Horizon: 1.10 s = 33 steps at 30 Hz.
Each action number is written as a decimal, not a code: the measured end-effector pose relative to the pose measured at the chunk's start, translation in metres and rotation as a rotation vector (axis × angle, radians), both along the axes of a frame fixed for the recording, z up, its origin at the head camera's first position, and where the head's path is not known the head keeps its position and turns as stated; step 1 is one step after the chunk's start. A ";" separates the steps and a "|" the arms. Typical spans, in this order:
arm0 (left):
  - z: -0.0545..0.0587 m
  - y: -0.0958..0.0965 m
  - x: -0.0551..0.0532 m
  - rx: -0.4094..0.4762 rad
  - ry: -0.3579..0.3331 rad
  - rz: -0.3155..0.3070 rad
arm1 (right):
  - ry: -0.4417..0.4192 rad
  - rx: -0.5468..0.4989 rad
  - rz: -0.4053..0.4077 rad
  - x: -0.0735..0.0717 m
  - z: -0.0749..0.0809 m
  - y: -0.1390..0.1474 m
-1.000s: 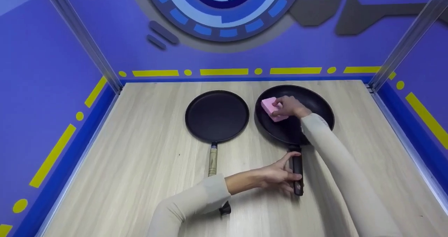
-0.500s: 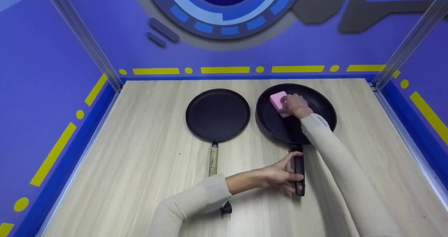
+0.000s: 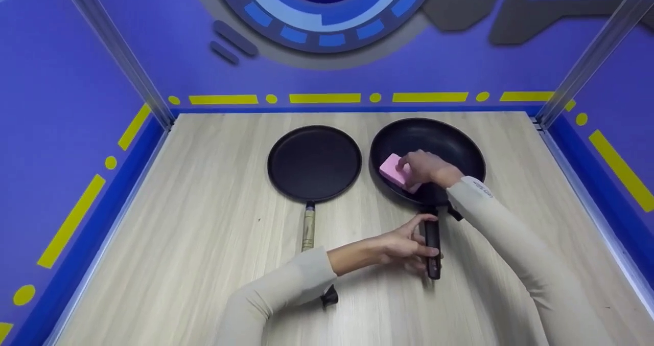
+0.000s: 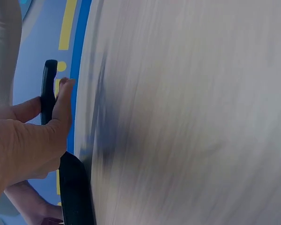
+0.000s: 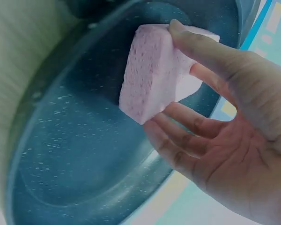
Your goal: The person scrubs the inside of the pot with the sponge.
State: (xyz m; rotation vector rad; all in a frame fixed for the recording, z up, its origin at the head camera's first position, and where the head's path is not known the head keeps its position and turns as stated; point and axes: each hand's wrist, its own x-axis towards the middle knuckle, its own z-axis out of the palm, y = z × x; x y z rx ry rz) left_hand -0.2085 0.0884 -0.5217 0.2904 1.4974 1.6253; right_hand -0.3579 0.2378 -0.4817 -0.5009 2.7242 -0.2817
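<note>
A pink sponge [image 3: 392, 169] is pinched between the thumb and fingers of my right hand [image 3: 424, 168], low on the left part of the deep black frying pan [image 3: 449, 139]. In the right wrist view the sponge [image 5: 147, 70] lies against the pan's dark, speckled inside [image 5: 84, 150]. My left hand [image 3: 403, 245] grips the pan's black handle [image 3: 433, 254], thumb near its upper end and fingers lower down. The left wrist view shows the handle [image 4: 48, 89] held between the fingers and thumb of the left hand [image 4: 28, 140].
To the left lies a flat black pan [image 3: 314, 162] with a wooden-looking handle [image 3: 308, 228], partly hidden under the left sleeve [image 3: 286, 284]. Both pans are on a pale wood-grain table [image 3: 204, 192]. Blue-purple walls [image 3: 168, 44] enclose the back and sides.
My right hand and the sponge moved up and right inside the pan, then back down and left towards its near side. The left hand keeps its grip on the handle.
</note>
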 end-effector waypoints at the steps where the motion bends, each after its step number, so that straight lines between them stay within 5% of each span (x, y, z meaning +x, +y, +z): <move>1: 0.000 0.000 -0.001 0.005 -0.005 0.003 | -0.001 -0.012 0.000 0.000 -0.001 0.001; 10: -0.001 0.002 0.004 0.010 -0.039 0.008 | 0.150 -0.061 -0.012 -0.019 -0.016 0.023; 14: 0.001 0.005 0.008 0.001 -0.036 0.002 | 0.203 -0.008 -0.161 -0.031 -0.021 0.039; 19: 0.002 0.006 0.010 -0.002 -0.045 -0.003 | 0.152 0.004 -0.315 -0.037 -0.017 0.045; 26: 0.001 0.004 0.006 -0.011 -0.042 0.000 | 0.049 0.024 -0.148 -0.034 -0.009 0.043; 33: 0.003 0.002 -0.002 -0.025 -0.020 -0.003 | -0.013 0.003 0.001 -0.010 0.001 0.019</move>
